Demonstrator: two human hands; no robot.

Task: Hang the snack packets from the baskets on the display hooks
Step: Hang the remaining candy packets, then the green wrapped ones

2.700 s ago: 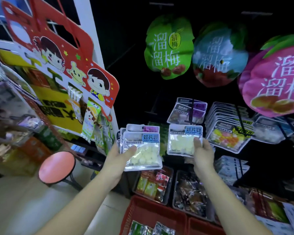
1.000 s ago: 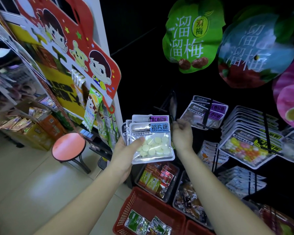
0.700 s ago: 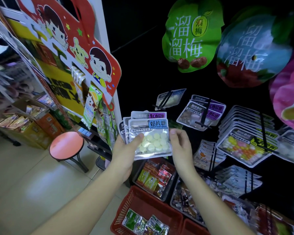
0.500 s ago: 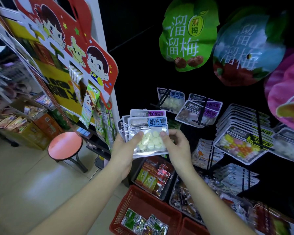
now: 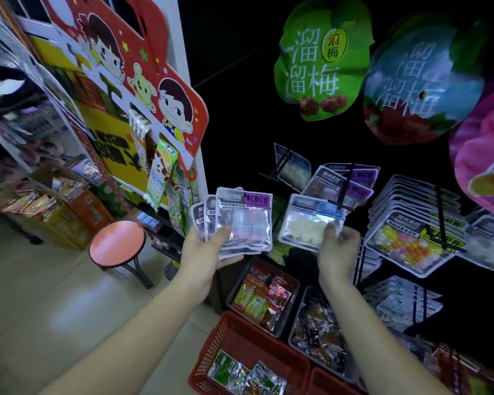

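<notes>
Left hand [image 5: 208, 253] gripped a fan of packets [image 5: 244, 220], thumb across the front; right hand [image 5: 338, 252] pinched one white-candy packet [image 5: 308, 226] at their three o'clock, red basket [image 5: 213, 344] with more at six o'clock.

A dark open gap is running upward between the red cartoon sign [image 5: 166, 89] on the left and the packet-laden display hooks [image 5: 343, 192] on the right. Below, black trays [image 5: 237, 283] and a red basket [image 5: 211, 346] are crowding the way down, while bare floor is opening leftward around a pink stool [image 5: 117, 240]
</notes>
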